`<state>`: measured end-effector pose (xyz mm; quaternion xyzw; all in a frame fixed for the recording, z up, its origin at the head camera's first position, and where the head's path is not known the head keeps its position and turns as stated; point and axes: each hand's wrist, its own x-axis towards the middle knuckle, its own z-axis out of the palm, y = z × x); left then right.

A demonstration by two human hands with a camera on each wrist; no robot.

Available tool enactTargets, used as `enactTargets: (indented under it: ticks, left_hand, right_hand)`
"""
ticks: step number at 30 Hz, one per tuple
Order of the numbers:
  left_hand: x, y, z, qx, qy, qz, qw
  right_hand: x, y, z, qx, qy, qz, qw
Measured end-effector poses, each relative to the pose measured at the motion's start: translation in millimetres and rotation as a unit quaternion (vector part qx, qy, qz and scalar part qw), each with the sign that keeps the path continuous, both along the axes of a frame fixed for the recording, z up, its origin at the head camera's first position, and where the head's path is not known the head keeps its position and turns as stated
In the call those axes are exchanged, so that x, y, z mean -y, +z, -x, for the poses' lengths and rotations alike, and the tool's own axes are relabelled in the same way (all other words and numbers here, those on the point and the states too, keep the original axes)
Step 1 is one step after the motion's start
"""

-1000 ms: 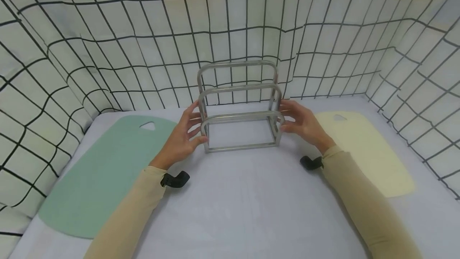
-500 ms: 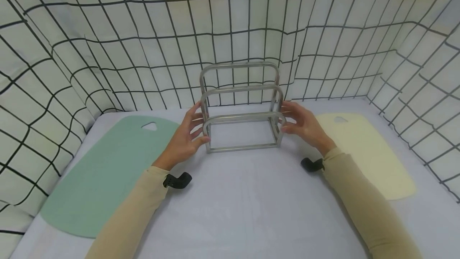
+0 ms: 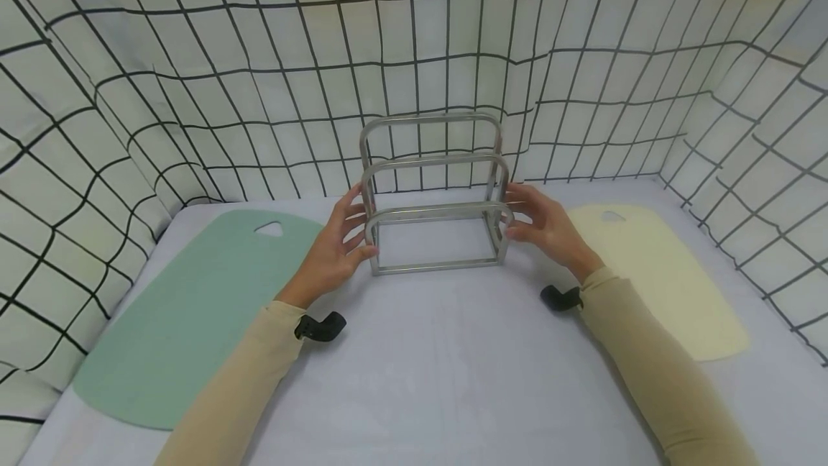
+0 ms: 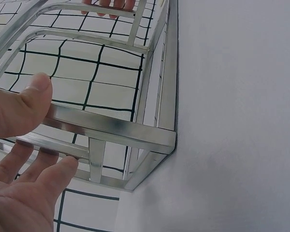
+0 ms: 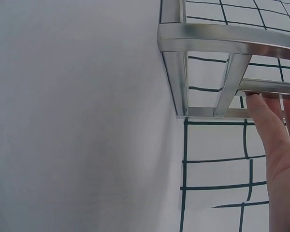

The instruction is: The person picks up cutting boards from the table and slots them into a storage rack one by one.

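A silver metal rack (image 3: 440,211) stands upright on the white table (image 3: 446,365), in the middle of the head view, its three rounded hoops set one behind another, the front one lowest and the back one tallest. The left hand (image 3: 333,250) holds its left side, thumb on the front hoop and fingers slightly spread, reaching the middle hoop. The right hand (image 3: 546,225) grips the other side in much the same way, thumb at the front hoop and fingers farther back; the right wrist view shows fingertips against the next bar. Each arm wears a beige sleeve (image 3: 653,365) with a small black device (image 3: 321,326) at the wrist. A large green board (image 3: 194,315) lies flat to the left, partly covered by the left arm, and a smaller pale yellow board (image 3: 653,279) lies flat to the right, beside the right arm. Each board has a handle hole at its far end. Around the table rises a white backdrop (image 3: 259,92) crossed by dark, wavy grid lines.
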<state>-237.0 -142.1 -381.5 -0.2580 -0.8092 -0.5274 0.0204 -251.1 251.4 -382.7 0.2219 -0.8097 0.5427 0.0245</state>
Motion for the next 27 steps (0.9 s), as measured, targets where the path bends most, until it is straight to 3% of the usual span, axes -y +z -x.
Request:
enactTargets:
  ticks: [27]
  left_hand:
    - [-1.1, -1.7, 1.1, 0.009, -0.002, -0.003, 1.0]
  right_hand:
    - [2.2, -0.3, -1.5, 0.0, -0.007, -0.003, 1.0]
